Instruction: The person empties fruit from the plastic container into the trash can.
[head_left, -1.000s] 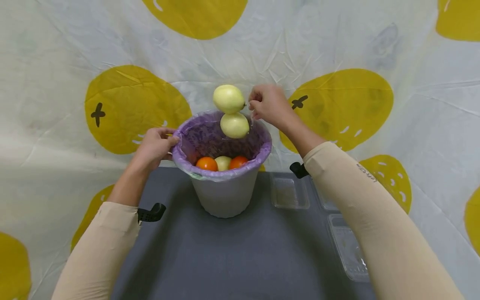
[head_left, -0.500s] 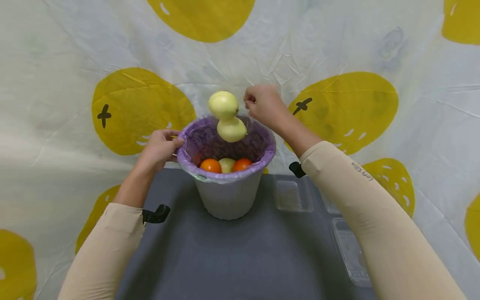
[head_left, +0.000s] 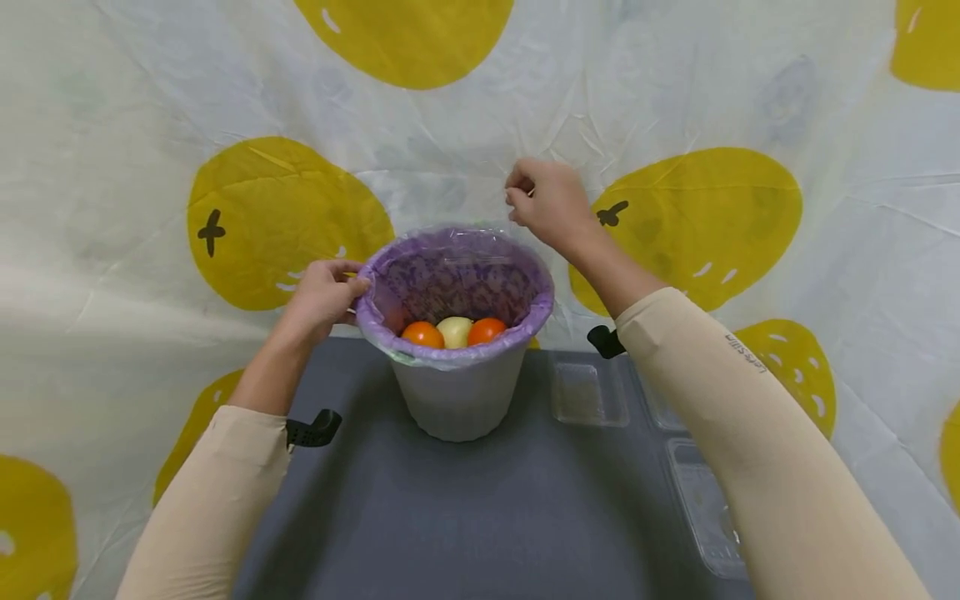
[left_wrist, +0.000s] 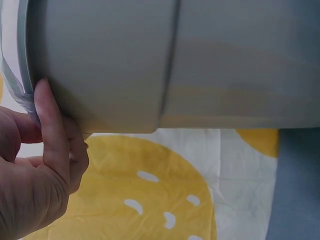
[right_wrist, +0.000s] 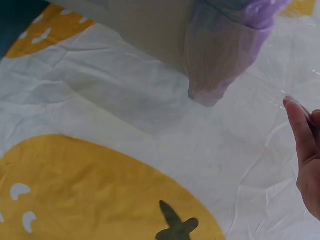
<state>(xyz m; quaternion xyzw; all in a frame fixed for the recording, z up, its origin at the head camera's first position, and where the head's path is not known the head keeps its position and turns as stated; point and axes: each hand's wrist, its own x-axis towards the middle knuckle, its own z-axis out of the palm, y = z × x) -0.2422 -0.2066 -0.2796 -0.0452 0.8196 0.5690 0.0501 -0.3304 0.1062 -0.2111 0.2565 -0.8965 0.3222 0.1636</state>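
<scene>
A grey bin with a purple patterned bag liner folded over its rim stands at the table's back. Inside show two orange-red tomatoes and a pale yellow round fruit; the bin's depth is hidden. My left hand pinches the rim and liner on the left side, thumb over the edge. Above and right of the bin, my right hand pinches a clear plastic container, barely visible over the back rim. In the right wrist view, its clear edge runs from my fingertips toward the liner.
Several clear plastic containers lie on the dark grey table right of the bin, one partly behind my right sleeve. A white cloth with yellow fruit prints hangs close behind the bin.
Two pale yellow fruits that hung over the bin beside my right hand are gone from above it. My right hand has risen slightly and moved right. My left hand keeps its hold on the rim.
</scene>
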